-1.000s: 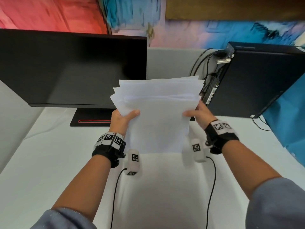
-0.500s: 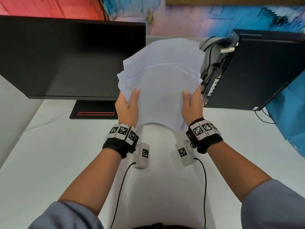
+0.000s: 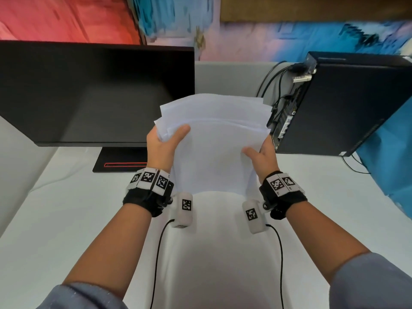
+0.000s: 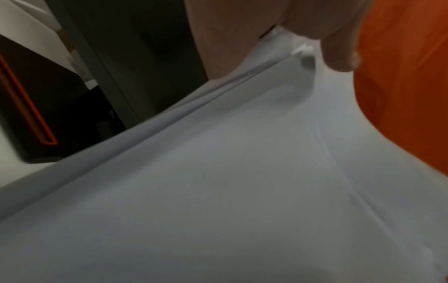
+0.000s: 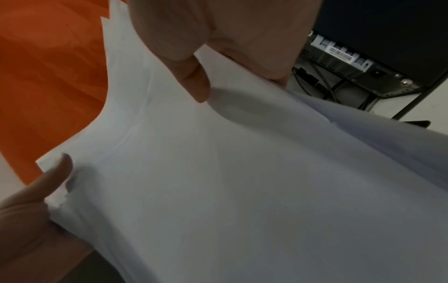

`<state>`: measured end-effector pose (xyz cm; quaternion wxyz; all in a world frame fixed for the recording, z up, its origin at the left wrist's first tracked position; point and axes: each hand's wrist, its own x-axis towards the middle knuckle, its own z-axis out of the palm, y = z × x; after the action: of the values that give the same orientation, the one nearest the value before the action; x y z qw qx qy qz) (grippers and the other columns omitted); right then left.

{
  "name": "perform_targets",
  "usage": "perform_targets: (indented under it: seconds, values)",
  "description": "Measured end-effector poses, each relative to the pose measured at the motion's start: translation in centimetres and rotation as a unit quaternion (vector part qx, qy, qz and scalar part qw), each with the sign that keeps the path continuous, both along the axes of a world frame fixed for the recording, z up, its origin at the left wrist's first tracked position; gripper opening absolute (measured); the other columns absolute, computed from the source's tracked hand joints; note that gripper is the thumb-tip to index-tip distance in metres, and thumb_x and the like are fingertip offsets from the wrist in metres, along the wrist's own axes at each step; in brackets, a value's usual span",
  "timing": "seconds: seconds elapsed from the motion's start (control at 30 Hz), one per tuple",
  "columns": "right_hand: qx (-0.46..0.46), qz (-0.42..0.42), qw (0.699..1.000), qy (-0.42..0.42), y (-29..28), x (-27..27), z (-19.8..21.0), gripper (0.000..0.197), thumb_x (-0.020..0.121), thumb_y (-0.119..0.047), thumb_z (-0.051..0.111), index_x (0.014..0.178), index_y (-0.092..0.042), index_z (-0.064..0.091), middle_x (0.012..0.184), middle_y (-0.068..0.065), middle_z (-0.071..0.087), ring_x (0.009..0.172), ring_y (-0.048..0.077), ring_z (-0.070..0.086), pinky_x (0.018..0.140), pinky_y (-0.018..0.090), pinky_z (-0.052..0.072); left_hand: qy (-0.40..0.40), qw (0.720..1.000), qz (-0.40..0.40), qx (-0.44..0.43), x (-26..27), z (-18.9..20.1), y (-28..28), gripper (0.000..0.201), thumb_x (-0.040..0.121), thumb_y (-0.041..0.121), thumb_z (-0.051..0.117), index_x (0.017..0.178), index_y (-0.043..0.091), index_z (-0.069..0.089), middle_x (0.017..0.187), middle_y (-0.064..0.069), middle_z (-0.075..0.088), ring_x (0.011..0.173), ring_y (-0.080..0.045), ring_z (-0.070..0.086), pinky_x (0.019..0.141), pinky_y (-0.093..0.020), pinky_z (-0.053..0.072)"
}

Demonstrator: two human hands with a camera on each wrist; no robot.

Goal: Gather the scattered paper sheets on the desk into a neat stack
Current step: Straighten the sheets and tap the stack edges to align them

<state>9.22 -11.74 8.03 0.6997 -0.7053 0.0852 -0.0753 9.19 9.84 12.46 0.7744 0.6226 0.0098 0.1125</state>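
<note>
Several white paper sheets point(image 3: 214, 143) stand nearly upright as one bundle above the white desk point(image 3: 66, 230), their top edges fanned and uneven. My left hand point(image 3: 166, 141) grips the bundle's left edge, thumb across the front sheet. My right hand point(image 3: 259, 153) grips the right edge, thumb on the front. In the left wrist view the paper sheets point(image 4: 242, 172) fill the frame, pinched under the left hand point(image 4: 303, 38). The right wrist view shows the same paper sheets point(image 5: 242, 172) with my right hand point(image 5: 206, 63) on them, and the thumb of the left hand point(image 5: 48, 181) at the far edge.
A black monitor point(image 3: 93, 94) stands at the back left on its base point(image 3: 121, 160). A black computer case point(image 3: 347, 103) with cables point(image 3: 270, 81) sits at the back right, close to my right hand. A grey partition runs behind.
The bundle went from upright to tipped away from me and is back upright and lower. My hands came closer together, then spread apart a little again, keeping their hold on the side edges.
</note>
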Motion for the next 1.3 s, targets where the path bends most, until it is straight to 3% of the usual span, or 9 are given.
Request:
perform_targets:
  seconds: [0.13,0.33,0.63,0.77,0.9,1.0,1.1,1.2,1.3]
  values:
    - [0.013,0.002,1.000,0.001,-0.2,0.3,-0.3,0.057,0.083,0.013,0.052,0.133,-0.011,0.041,0.116,0.005,0.060,0.106,0.021,0.060,0.097,0.037,0.048,-0.011,0.999,0.025,0.029,1.0,0.9,0.3,0.014,0.090,0.016,0.058,0.081,0.023,0.066,0.075,0.010,0.070,0.074,-0.011,0.066,0.070,-0.030,0.054]
    - [0.035,0.009,0.999,0.010,-0.2,0.0,-0.6,0.056,0.082,0.011,0.058,0.132,-0.011,0.044,0.106,-0.001,0.064,0.092,0.009,0.064,0.075,0.017,0.054,-0.078,0.989,0.030,0.125,0.7,0.6,1.1,0.023,0.093,0.011,0.055,0.086,0.029,0.067,0.079,0.014,0.070,0.078,-0.002,0.065,0.071,-0.019,0.052]
    - [0.018,0.011,1.000,0.010,-0.3,-0.3,-0.7,0.038,0.090,0.004,0.053,0.128,0.000,0.051,0.114,0.010,0.063,0.104,0.026,0.061,0.093,0.037,0.051,-0.076,0.994,0.015,0.072,0.5,-0.2,2.0,0.018,0.088,0.008,0.061,0.100,0.021,0.063,0.089,0.013,0.071,0.086,-0.001,0.067,0.074,-0.017,0.051]
    - [0.055,0.024,0.998,0.008,-0.2,-0.3,-0.9,0.051,0.085,0.009,0.055,0.132,-0.009,0.046,0.120,0.010,0.061,0.106,0.025,0.061,0.090,0.036,0.050,0.006,1.000,-0.020,0.002,-0.5,-2.0,1.7,0.059,0.067,0.015,0.081,0.117,0.001,0.055,0.079,0.011,0.072,0.069,0.000,0.068,0.059,-0.013,0.051]
    - [0.076,0.036,0.996,0.002,0.3,-0.5,-0.9,0.071,0.061,0.007,0.051,0.123,-0.028,0.043,0.112,0.002,0.058,0.100,0.017,0.058,0.080,0.027,0.049,0.053,0.998,-0.034,-0.005,-1.1,-3.9,1.0,0.036,0.067,0.007,0.073,0.099,0.021,0.064,0.086,0.008,0.075,0.083,-0.008,0.072,0.068,-0.020,0.055]
    - [0.065,0.037,0.997,-0.001,0.7,-0.9,-0.8,0.069,0.065,0.014,0.045,0.121,-0.026,0.039,0.101,-0.003,0.056,0.090,0.011,0.056,0.069,0.015,0.050,0.063,0.997,-0.027,0.017,-0.5,-4.4,1.1,0.037,0.069,0.001,0.073,0.096,0.025,0.064,0.088,0.005,0.074,0.085,-0.010,0.072,0.072,-0.026,0.056]
    - [-0.005,0.029,0.999,-0.038,0.1,-0.8,0.6,0.063,0.064,0.009,0.048,0.121,-0.016,0.036,0.099,-0.004,0.052,0.088,0.010,0.056,0.072,0.019,0.049,0.073,0.996,-0.006,0.046,0.0,-4.5,1.3,0.039,0.076,-0.009,0.067,0.092,0.026,0.060,0.090,0.004,0.069,0.075,0.000,0.069,0.078,-0.031,0.054]
    - [-0.178,0.018,0.970,-0.163,-1.0,0.2,4.9,0.072,0.068,-0.002,0.059,0.134,-0.004,0.030,0.113,-0.007,0.048,0.098,-0.009,0.053,0.088,0.020,0.047,0.066,0.996,-0.015,0.052,0.1,-4.7,1.5,0.039,0.079,-0.008,0.065,0.095,0.027,0.060,0.094,0.004,0.067,0.078,0.001,0.069,0.076,-0.025,0.056]
    - [-0.513,0.082,0.825,-0.221,0.2,0.9,11.0,0.081,0.070,-0.026,0.065,0.142,-0.013,0.029,0.131,-0.003,0.047,0.125,0.012,0.045,0.109,0.040,0.028,0.058,0.997,-0.031,0.047,0.1,-4.7,1.7,0.038,0.075,-0.006,0.069,0.094,0.026,0.061,0.089,0.008,0.070,0.079,-0.002,0.070,0.070,-0.021,0.056]
